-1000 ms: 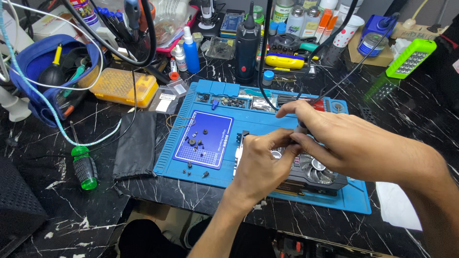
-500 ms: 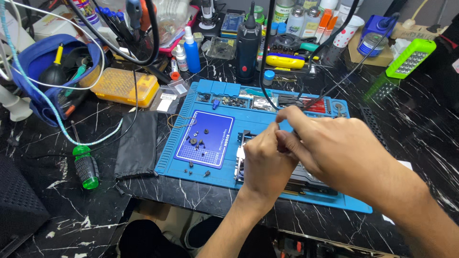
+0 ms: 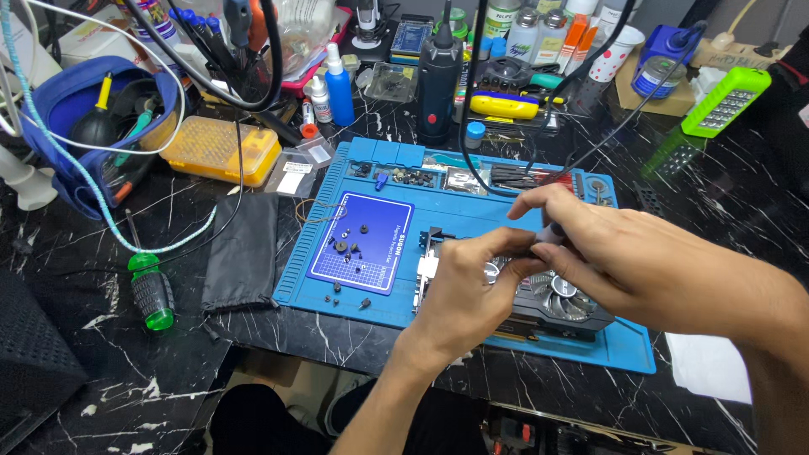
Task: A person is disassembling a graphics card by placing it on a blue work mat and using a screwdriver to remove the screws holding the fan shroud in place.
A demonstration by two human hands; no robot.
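— On the blue mat (image 3: 472,211), what are the two hands busy with?

— Both are over a graphics card (image 3: 552,305) that lies at the mat's near right part. The left hand (image 3: 468,286) rests on the card's left end, fingers curled down against it. The right hand (image 3: 624,257) is closed around a dark slim tool (image 3: 552,236), pinched between thumb and fingers, its tip pointing down at the card beside the left thumb. I cannot tell what kind of tool it is.

— What is showing of the card?

— A fan (image 3: 556,295) under the right hand, and a metal bracket (image 3: 425,268) at the left end. The rest is covered.

— Any containers around?

— The mat has small compartments (image 3: 421,177) along its far edge, holding screws and little dark parts. A darker blue pad (image 3: 362,244) lies on the mat's left part with several loose screws on it; a few more lie on the mat just in front of it. To the far left on the black marble tabletop (image 3: 109,337), a blue pouch (image 3: 59,109) stands open with a black bulb blower and tool handles inside. Beside it is a closed yellow plastic box (image 3: 221,150); I cannot tell its contents.

— Anything else near the mat?

— A folded dark cloth (image 3: 244,253) touches its left edge, and a green-handled screwdriver (image 3: 152,291) lies left of that. Bottles (image 3: 340,84) crowd the far edge.
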